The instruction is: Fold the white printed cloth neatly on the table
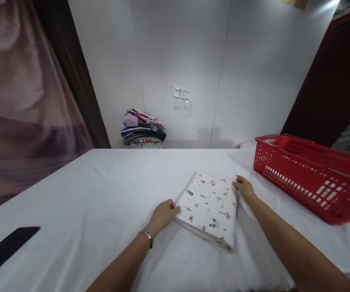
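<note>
A folded white cloth (208,202) printed with small plants and figures lies on the white-covered table, its layered fold edge facing me. My left hand (163,215), with a bracelet at the wrist, pinches the cloth's near left corner between thumb and fingers. At the far right edge, my right hand (244,188) is closed on the cloth's border, its fingertips partly hidden. Which kind of textile this is, garment or sheet, I cannot tell.
To the right stands a red plastic basket (308,182) with metal handles. A stack of folded clothes (144,129) sits at the back by the wall, left of paper labels (182,101). A flat black object (9,249) lies at the left. A pinkish curtain (26,101) hangs beyond it.
</note>
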The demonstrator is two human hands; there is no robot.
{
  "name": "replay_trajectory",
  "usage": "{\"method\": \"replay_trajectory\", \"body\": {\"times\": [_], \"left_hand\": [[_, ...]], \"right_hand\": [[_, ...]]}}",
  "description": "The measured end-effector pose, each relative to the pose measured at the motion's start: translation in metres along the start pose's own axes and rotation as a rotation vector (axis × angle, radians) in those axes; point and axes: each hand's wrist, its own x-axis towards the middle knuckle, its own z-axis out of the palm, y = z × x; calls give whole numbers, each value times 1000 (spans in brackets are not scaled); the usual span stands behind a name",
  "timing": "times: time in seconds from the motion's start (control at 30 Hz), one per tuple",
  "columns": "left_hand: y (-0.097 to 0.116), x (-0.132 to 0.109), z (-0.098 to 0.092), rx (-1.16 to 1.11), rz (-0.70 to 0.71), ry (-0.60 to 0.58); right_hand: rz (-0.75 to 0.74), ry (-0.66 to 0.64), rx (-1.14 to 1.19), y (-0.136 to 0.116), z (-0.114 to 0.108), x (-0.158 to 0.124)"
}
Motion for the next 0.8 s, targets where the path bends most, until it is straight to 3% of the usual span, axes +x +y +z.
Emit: {"method": "replay_trajectory", "body": {"times": [0.1, 0.2, 0.27, 0.4, 0.53, 0.7, 0.8], "left_hand": [[6, -10, 6, 6, 15, 6], [5, -12, 6, -22, 27, 10], [6, -10, 5, 3, 31, 9], [15, -1, 4, 83, 45, 15], [28, 9, 0, 114, 100, 26], [35, 22, -9, 123, 120, 7], [39, 29, -4, 137, 135, 33]], "right_hand": [[-107, -15, -50, -10, 13, -1], [-298, -107, -152, -25, 23, -35], [-417, -257, -240, -38, 25, -68], [-495, -607, -304, -71, 22, -127], [-568, -911, -323, -91, 19, -148], [-632, -966, -338, -97, 23, -151], [-692, -1006, -355, -99, 28, -162]]}}
